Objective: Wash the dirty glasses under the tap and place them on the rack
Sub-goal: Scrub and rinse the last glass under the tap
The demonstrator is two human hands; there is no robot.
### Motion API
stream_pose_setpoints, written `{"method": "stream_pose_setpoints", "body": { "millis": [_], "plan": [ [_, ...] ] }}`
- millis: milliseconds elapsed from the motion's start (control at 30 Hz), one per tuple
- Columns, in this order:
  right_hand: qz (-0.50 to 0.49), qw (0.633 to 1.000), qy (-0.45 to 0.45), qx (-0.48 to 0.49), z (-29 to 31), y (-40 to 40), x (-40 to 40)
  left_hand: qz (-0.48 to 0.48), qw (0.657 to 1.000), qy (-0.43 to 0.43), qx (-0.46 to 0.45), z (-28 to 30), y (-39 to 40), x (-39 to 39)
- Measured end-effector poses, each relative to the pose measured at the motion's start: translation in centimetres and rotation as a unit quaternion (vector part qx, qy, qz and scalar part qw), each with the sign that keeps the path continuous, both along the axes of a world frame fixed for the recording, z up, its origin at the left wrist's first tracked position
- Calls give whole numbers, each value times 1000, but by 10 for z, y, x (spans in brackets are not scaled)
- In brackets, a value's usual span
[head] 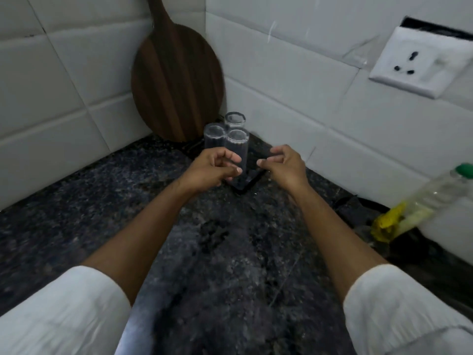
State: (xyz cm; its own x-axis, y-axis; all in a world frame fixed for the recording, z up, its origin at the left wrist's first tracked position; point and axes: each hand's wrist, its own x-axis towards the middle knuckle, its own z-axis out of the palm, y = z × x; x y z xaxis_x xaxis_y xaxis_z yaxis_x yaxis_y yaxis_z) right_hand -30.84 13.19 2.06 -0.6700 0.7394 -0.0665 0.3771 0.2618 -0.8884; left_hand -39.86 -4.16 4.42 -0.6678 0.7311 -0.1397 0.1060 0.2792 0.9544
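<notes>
Glasses (226, 139) partly hidden behind hands, rack (245, 184) mostly covered.
Left hand (210, 167) and right hand (284, 165) loosely curled, empty, flanking nearest glass.

Open table (217, 252) in front; corner blocked by three glasses (236, 144), wooden board (176, 83) behind, bottle (422, 201) at right.

three glasses (226, 135) on a tray (247, 181), board (176, 83) behind, bottle (422, 201) far right

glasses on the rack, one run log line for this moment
glasses: three upside down on rack | left hand: beside them, empty | right hand: beside them, empty
</notes>
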Motion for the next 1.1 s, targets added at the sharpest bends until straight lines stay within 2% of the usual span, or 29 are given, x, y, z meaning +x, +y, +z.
{"method": "stream_pose_setpoints", "body": {
  "millis": [133, 300, 500, 567, 700, 900, 1100],
  "plan": [
    [2, 1000, 13, -26, 36, 2, 80, -50, 999, 17, 3, 11, 31, 61],
    [-19, 999, 24, 29, 68, 11, 184, -111, 993, 40, 27, 37, 60, 145],
    [-93, 995, 24, 21, 49, 24, 277, -160, 985, 59, 29, 47, 76, 210],
    [-127, 992, 9, 5, 26, 23, 288, -159, 985, 56, 20, 43, 78, 215],
    [-129, 991, -23, 4, -19, 12, 273, -149, 988, 41, 10, 27, 83, 202],
    [-170, 985, 21, 15, -53, 10, 238, -139, 990, 30, 7, 8, 96, 173],
    [-219, 972, 65, 51, -68, 9, 240, -152, 988, 24, 2, -5, 116, 175]
  ]
}}
